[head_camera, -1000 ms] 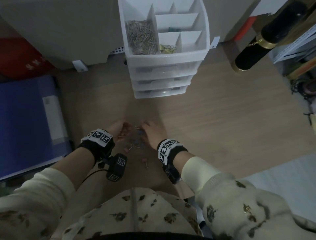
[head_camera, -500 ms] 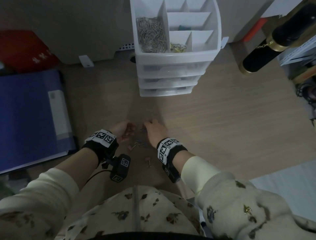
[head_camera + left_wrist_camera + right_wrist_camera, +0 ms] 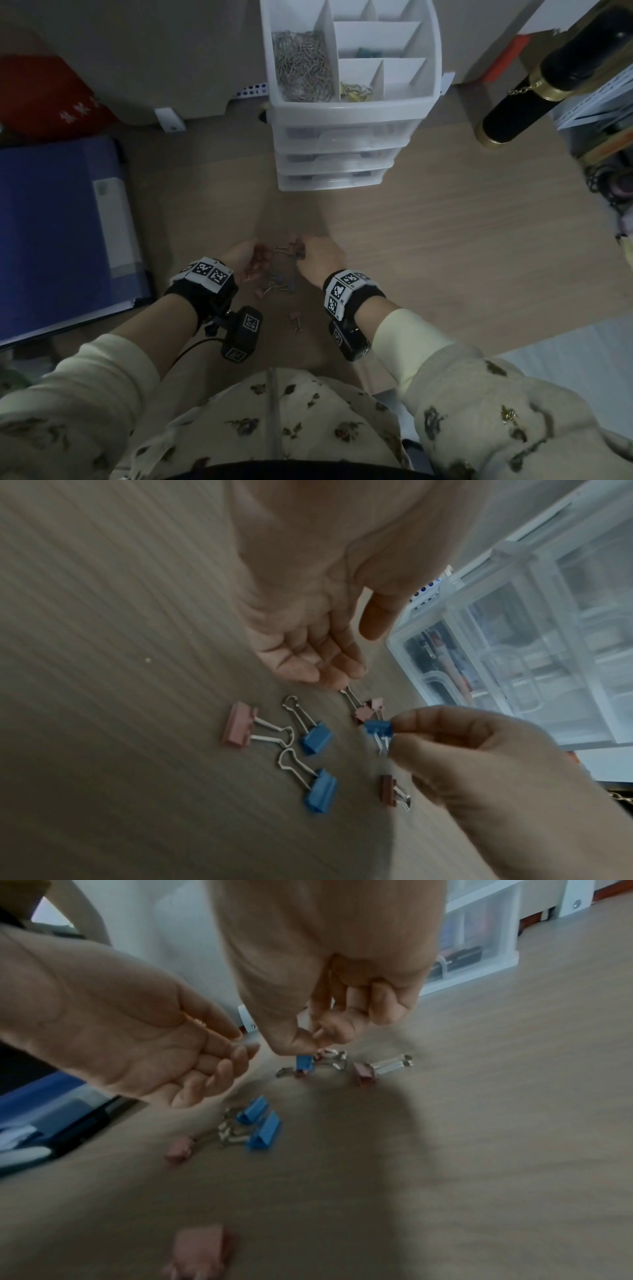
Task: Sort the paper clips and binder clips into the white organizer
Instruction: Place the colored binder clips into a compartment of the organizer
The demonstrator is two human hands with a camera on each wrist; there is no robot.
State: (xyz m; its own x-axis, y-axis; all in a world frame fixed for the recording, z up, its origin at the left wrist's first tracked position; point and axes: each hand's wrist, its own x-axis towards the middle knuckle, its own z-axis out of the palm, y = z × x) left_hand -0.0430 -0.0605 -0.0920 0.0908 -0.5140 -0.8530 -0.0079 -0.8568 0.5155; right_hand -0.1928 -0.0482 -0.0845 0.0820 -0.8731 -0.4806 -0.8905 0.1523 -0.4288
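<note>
The white organizer (image 3: 349, 113) stands at the back, with silver paper clips (image 3: 301, 68) in its left compartment and yellow clips (image 3: 354, 92) beside them. Several blue and pink binder clips lie on the wooden table between my hands. My right hand (image 3: 394, 734) pinches a small blue binder clip (image 3: 377, 727) just above the pile, also seen in the right wrist view as the blue binder clip (image 3: 304, 1064). My left hand (image 3: 329, 669) hovers palm-up and relaxed, its fingertips near a pink clip's wire handle (image 3: 349, 696). Two blue clips (image 3: 316, 737) lie flat close by.
A blue folder (image 3: 51, 233) lies at the left. A black-and-gold cylinder (image 3: 548, 78) leans at the back right, and a red item (image 3: 44, 92) sits at the back left. One pink clip (image 3: 295, 318) lies alone nearer my body. The organizer's clear drawers (image 3: 335, 161) face me.
The head view has shifted slightly. Both hands stay over the clip pile, with the right hand edged a little forward among the clips.
</note>
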